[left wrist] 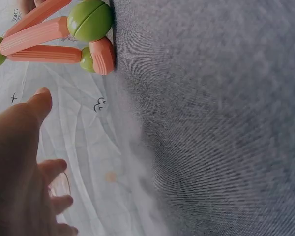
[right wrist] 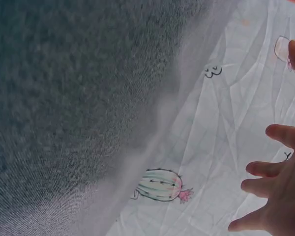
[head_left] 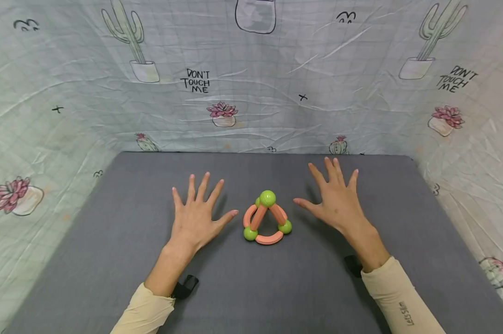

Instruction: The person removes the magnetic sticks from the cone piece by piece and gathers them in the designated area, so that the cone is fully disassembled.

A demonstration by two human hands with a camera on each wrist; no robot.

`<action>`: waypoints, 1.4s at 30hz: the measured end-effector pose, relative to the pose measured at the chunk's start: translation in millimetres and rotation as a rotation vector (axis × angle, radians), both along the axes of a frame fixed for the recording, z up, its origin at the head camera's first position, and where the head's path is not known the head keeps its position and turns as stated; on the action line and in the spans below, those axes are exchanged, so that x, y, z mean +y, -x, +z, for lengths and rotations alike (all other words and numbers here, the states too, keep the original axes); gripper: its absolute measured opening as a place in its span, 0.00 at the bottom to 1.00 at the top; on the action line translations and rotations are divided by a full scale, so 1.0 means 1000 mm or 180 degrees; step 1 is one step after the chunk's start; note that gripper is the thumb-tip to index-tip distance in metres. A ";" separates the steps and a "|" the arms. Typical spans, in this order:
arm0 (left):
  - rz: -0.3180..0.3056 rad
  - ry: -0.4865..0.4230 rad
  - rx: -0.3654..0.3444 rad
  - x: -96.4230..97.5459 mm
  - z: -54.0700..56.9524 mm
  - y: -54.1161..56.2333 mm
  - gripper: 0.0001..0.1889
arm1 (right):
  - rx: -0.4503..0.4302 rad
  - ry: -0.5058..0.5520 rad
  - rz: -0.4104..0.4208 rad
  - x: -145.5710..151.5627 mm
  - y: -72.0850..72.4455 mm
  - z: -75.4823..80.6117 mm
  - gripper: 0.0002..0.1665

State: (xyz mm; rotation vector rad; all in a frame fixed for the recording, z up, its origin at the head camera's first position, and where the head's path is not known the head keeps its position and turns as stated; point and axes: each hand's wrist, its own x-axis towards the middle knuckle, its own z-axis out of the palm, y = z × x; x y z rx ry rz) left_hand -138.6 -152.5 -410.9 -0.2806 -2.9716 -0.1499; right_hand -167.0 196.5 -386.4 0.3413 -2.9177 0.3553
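A small pyramid-shaped frame (head_left: 270,239) of coral rods and green balls stands on the grey table between the two hands. Curved rods form its base, straight ones rise to a green ball (head_left: 268,198) at the top. My left hand (head_left: 194,222) is to its left, fingers spread and straight, thumb toward the frame but apart from it. To the right, my right hand (head_left: 339,199) is spread the same way, touching nothing. The left wrist view shows the frame's balls and rods (left wrist: 37,37) beyond the left thumb. Only fingers (right wrist: 265,187) and cloth show in the right wrist view.
The grey table (head_left: 268,287) reaches back to a pale cloth (head_left: 259,116) printed with cacti and lettering, which hangs behind and at both sides. A black strap (head_left: 186,286) is at the left wrist, another (head_left: 353,266) at the right.
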 end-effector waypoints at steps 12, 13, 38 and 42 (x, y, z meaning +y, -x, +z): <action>-0.0259 -0.0236 0.0331 0.002 0.004 0.002 0.40 | 0.0404 0.0081 0.0396 -0.011 -0.004 0.001 0.43; -0.0294 -0.0264 0.0385 0.002 0.004 0.002 0.39 | 0.0438 0.0112 0.0446 -0.012 -0.005 0.001 0.40; -0.0825 -0.1283 0.0740 0.017 0.008 0.002 0.19 | 0.0034 0.1420 0.1041 -0.039 -0.018 0.001 0.22; -0.0850 -0.1485 0.0710 0.020 0.010 0.002 0.18 | -0.0076 0.1623 0.1135 -0.043 -0.018 0.003 0.22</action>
